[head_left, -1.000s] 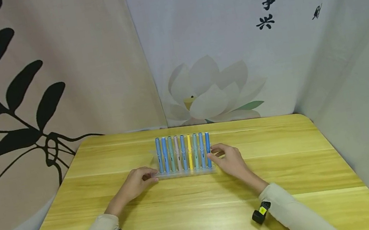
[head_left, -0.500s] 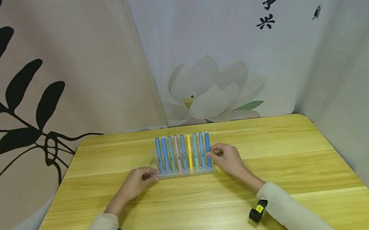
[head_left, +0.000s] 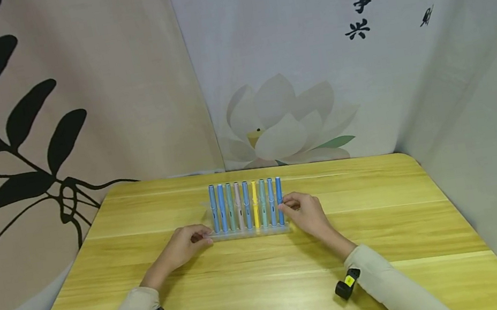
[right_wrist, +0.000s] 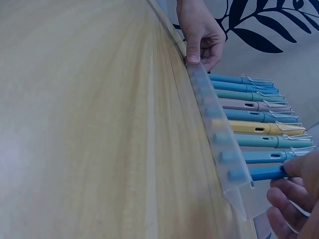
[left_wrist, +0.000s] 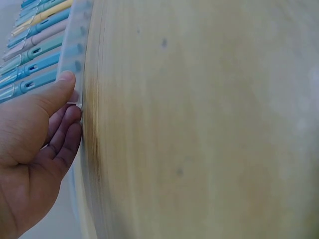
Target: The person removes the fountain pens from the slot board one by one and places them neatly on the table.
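A clear plastic pen stand point(head_left: 246, 235) holds a row of upright pens, mostly blue and green, with one yellow pen point(head_left: 255, 205) and one pale mauve pen point(head_left: 239, 208). At the stand's left end, my left hand point(head_left: 188, 246) grips the corner, thumb on the front ledge in the left wrist view. My right hand point(head_left: 308, 215) is at the opposite end, pinching the last dark blue pen point(right_wrist: 266, 173) between thumb and forefinger. That pen's lower end sits in the stand's end hole. The other right fingers curl loosely beside the stand.
The stand rests on a wood-grain table point(head_left: 261, 294), toward its far side. Behind the table hangs a pale curtain point(head_left: 144, 84) printed with leaves, a lotus and dark characters. A small black camera sits on each wrist.
My right wrist and forearm have shifted slightly left, while the fingers stay at the dark blue pen. The left hand, the stand and the pens look almost unmoved.
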A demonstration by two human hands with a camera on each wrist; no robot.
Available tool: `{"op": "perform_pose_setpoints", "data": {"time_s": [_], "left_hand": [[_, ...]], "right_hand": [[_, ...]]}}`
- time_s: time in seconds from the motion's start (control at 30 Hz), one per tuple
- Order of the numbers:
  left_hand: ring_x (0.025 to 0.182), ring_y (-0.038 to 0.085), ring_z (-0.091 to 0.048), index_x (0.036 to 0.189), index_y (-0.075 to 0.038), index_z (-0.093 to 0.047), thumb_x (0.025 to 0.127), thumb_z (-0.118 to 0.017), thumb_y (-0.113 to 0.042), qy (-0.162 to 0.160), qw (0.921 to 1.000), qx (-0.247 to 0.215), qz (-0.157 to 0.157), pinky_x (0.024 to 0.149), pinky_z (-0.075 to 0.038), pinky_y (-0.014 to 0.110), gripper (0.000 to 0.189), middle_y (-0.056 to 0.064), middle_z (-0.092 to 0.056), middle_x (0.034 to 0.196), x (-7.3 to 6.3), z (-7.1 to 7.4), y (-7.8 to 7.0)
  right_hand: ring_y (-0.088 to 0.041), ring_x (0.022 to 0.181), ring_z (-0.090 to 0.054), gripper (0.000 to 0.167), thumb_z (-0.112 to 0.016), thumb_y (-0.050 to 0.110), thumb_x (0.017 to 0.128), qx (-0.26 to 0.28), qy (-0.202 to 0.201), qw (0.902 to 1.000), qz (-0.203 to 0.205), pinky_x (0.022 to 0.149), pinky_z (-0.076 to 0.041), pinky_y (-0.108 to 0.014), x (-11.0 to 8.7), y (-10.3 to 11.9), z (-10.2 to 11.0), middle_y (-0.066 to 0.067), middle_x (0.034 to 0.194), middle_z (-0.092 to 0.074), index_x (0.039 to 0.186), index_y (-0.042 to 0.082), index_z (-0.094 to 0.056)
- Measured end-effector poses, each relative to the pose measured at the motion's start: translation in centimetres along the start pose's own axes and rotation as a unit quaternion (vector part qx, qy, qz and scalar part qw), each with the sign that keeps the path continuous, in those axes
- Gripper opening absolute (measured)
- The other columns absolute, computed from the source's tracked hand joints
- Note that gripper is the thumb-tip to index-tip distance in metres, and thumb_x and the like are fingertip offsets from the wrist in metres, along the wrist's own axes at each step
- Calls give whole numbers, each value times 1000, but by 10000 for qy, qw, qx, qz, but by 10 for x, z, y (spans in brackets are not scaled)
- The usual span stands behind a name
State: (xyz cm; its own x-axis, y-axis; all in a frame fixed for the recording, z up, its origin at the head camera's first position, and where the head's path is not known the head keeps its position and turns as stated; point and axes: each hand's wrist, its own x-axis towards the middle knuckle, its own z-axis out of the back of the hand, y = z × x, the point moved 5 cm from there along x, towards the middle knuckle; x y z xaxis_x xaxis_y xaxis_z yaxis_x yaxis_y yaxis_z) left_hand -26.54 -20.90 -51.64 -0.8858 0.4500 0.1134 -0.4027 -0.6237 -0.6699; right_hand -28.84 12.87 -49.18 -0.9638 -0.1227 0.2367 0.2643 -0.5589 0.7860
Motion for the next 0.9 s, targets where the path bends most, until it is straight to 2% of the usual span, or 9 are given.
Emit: {"op": "perform_pose_setpoints", "data": {"time_s": [0.3, 0.63, 0.9], "left_hand": [[89, 10, -65, 111, -10, -75, 96, -73, -18, -7, 10000, 7, 63, 81, -56, 29, 17, -3, -73, 100, 1, 0, 0], [89, 8, -65, 111, -12, -75, 96, -73, -18, -27, 10000, 32, 75, 82, -56, 29, 16, -6, -72, 99, 1, -1, 1], [88, 10, -65, 108, -10, -75, 96, -74, -16, -67, 9999, -56, -48, 80, -56, 29, 14, -4, -72, 98, 0, 1, -1]], "right_hand": [[-15, 83, -70, 22, -74, 27, 97, 54, -153, 9999, -25, 76, -59, -35, 2, 11, 11, -1, 94, -77, 108, 8, -76], [-15, 85, -71, 23, -73, 27, 97, 96, -254, 9995, 169, 78, -60, -36, -1, 21, 24, -1, 95, -77, 109, 8, -76], [-18, 87, -72, 25, -73, 27, 98, 75, -292, 9994, 164, 79, -60, -37, -6, 24, 35, -3, 97, -77, 113, 8, -76]]}}
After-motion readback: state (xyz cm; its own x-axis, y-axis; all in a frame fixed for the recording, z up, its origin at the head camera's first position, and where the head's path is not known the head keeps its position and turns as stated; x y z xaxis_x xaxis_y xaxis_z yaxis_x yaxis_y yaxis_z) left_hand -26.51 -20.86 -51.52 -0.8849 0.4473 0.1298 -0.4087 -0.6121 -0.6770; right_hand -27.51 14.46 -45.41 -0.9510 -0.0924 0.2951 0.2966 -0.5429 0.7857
